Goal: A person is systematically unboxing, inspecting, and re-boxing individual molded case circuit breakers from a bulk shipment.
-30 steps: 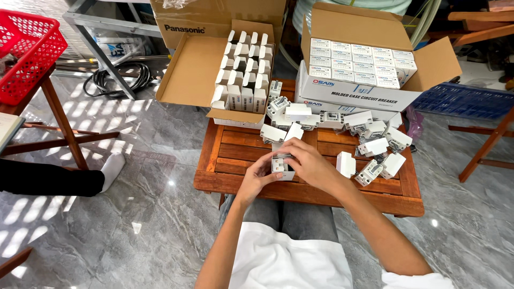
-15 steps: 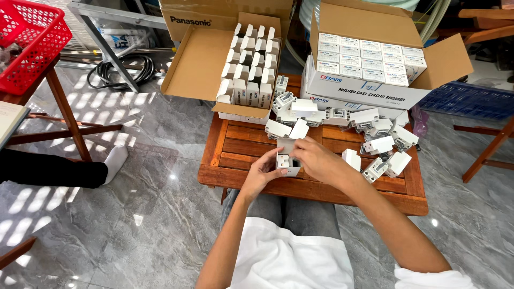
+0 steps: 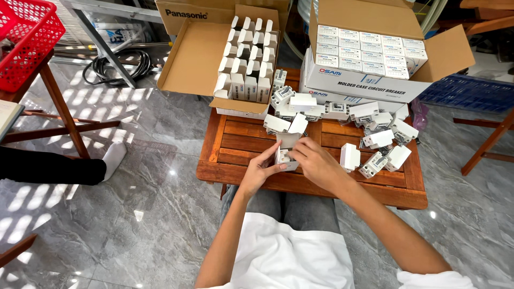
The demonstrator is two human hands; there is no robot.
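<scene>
Over the low wooden table (image 3: 321, 184), my left hand (image 3: 259, 171) and my right hand (image 3: 316, 163) both grip one small white carton (image 3: 285, 152) with its top flap up. A white and grey device sits partly inside the carton. Loose white devices (image 3: 377, 136) and small cartons (image 3: 350, 156) lie to the right of my right hand. More of them are piled just behind my hands (image 3: 300, 107).
An open brown box (image 3: 195, 56) of upright small cartons stands at the table's back left. A white box (image 3: 369, 67) of flat packs stands back right. A red basket (image 3: 24, 43) rests on a wooden stand at far left. Another person's leg (image 3: 53, 168) lies on the marble floor.
My hands keep working on the same small carton at the same spot. The camera has shifted slightly, and the piles and boxes have not moved.
</scene>
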